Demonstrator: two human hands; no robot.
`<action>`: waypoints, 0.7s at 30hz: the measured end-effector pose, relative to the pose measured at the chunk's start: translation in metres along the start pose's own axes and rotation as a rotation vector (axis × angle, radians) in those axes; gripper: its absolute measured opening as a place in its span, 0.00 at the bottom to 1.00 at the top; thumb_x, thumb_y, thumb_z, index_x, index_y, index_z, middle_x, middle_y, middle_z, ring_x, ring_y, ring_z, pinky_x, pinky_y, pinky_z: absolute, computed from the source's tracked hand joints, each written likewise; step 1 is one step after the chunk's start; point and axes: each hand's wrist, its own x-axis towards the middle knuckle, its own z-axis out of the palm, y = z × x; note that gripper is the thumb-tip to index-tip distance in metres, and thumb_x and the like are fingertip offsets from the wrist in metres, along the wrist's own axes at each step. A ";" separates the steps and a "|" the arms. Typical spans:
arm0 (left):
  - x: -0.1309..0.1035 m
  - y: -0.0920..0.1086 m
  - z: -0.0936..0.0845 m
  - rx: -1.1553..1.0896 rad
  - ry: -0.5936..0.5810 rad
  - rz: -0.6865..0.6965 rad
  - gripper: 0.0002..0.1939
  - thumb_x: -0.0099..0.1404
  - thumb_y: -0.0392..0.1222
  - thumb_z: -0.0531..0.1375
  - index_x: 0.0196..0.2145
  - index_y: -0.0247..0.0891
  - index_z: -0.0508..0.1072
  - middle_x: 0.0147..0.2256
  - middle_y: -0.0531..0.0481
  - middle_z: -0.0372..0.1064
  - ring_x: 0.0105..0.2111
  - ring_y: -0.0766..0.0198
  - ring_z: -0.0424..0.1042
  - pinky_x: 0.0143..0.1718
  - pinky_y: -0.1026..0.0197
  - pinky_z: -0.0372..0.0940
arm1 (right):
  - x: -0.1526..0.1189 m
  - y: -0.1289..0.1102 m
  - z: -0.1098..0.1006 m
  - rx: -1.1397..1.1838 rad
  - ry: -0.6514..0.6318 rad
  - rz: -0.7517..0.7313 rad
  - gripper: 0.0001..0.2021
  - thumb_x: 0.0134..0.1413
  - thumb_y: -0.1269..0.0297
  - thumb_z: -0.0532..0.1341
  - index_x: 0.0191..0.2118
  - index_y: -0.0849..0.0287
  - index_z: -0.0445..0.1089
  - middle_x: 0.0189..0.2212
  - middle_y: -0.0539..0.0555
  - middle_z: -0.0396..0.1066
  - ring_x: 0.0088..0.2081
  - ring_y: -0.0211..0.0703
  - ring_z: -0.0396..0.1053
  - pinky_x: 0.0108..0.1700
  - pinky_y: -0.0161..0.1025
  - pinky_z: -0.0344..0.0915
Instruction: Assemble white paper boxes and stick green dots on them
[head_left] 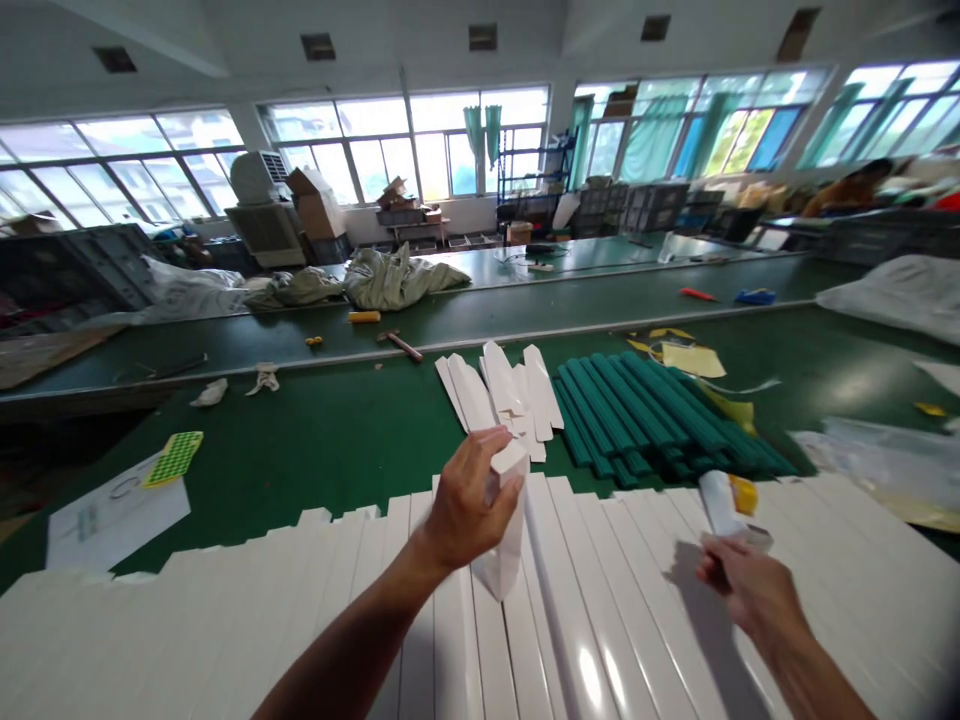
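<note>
From where I stand, the bench top (337, 440) is smooth, dark green, and along its near side long white boxes (600, 570) lie pressed side by side, glossy enough to throw back the light. Beyond them sit a bundle of ribbed green rods (637, 410) and a loose heap of flat white strips (541, 390), some with tapered ends. The left hand (469, 495) reaches in from the lower left, thumb and fingers on opposite sides, pinching the upper part of a slim white carton (508, 560) over the middle of the row. The right hand (742, 580), its forearm slanting up from the lower right, curls round a white-and-yellow tool (720, 503) (a tape dispenser, by the look of it) above the boxes
</note>
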 end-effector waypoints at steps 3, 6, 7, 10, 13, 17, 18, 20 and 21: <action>-0.003 0.002 0.007 -0.005 -0.024 -0.045 0.22 0.63 0.35 0.57 0.54 0.33 0.60 0.49 0.37 0.68 0.52 0.55 0.69 0.51 0.52 0.69 | -0.057 -0.034 0.050 0.064 -0.355 0.021 0.13 0.36 0.63 0.72 0.26 0.61 0.69 0.19 0.49 0.64 0.17 0.32 0.59 0.16 0.31 0.63; -0.006 0.007 0.015 -0.015 -0.012 -0.064 0.27 0.62 0.36 0.58 0.57 0.33 0.56 0.51 0.36 0.67 0.53 0.55 0.69 0.53 0.52 0.68 | -0.118 -0.079 0.098 0.148 -0.744 -0.020 0.13 0.45 0.59 0.70 0.26 0.62 0.68 0.19 0.47 0.64 0.17 0.30 0.58 0.18 0.30 0.62; -0.007 0.009 0.018 -0.019 -0.002 -0.064 0.28 0.62 0.36 0.58 0.58 0.33 0.55 0.51 0.36 0.67 0.53 0.55 0.68 0.54 0.52 0.68 | -0.134 -0.091 0.109 0.136 -0.818 -0.024 0.13 0.48 0.58 0.69 0.26 0.62 0.68 0.17 0.47 0.63 0.16 0.30 0.58 0.17 0.29 0.61; -0.008 0.014 0.024 -0.022 0.035 -0.059 0.29 0.62 0.35 0.58 0.59 0.34 0.54 0.51 0.36 0.67 0.53 0.55 0.69 0.53 0.51 0.68 | -0.162 -0.108 0.129 0.081 -0.900 -0.050 0.15 0.51 0.56 0.67 0.26 0.63 0.68 0.14 0.46 0.62 0.14 0.30 0.57 0.16 0.28 0.56; -0.009 0.017 0.028 -0.015 0.053 -0.057 0.30 0.61 0.34 0.57 0.59 0.35 0.53 0.51 0.36 0.67 0.52 0.55 0.70 0.52 0.53 0.70 | -0.165 -0.106 0.133 0.021 -0.858 -0.078 0.17 0.51 0.54 0.67 0.24 0.63 0.67 0.12 0.47 0.62 0.12 0.29 0.56 0.15 0.28 0.53; -0.010 0.018 0.030 0.030 0.050 -0.048 0.30 0.61 0.33 0.57 0.60 0.34 0.52 0.52 0.35 0.66 0.53 0.54 0.68 0.54 0.52 0.68 | -0.160 -0.105 0.132 -0.035 -0.812 -0.034 0.19 0.47 0.53 0.68 0.21 0.63 0.66 0.12 0.48 0.63 0.11 0.30 0.56 0.13 0.28 0.52; -0.010 0.019 0.031 0.042 0.052 -0.039 0.31 0.61 0.32 0.57 0.60 0.33 0.52 0.52 0.35 0.66 0.54 0.54 0.68 0.55 0.52 0.68 | -0.159 -0.107 0.132 -0.042 -0.818 0.007 0.19 0.46 0.52 0.68 0.20 0.63 0.66 0.11 0.48 0.62 0.11 0.29 0.55 0.12 0.28 0.51; -0.011 0.021 0.031 0.055 0.056 -0.022 0.32 0.62 0.32 0.57 0.61 0.32 0.50 0.52 0.35 0.66 0.55 0.54 0.66 0.55 0.51 0.67 | -0.158 -0.113 0.132 -0.068 -0.841 0.130 0.19 0.42 0.53 0.70 0.19 0.62 0.65 0.09 0.47 0.60 0.09 0.29 0.52 0.11 0.28 0.51; -0.012 0.022 0.031 0.058 0.061 -0.014 0.32 0.62 0.32 0.56 0.62 0.33 0.50 0.52 0.35 0.65 0.56 0.54 0.66 0.55 0.51 0.67 | -0.157 -0.118 0.132 -0.095 -0.853 0.201 0.19 0.40 0.54 0.70 0.18 0.62 0.64 0.08 0.47 0.59 0.09 0.29 0.51 0.10 0.27 0.50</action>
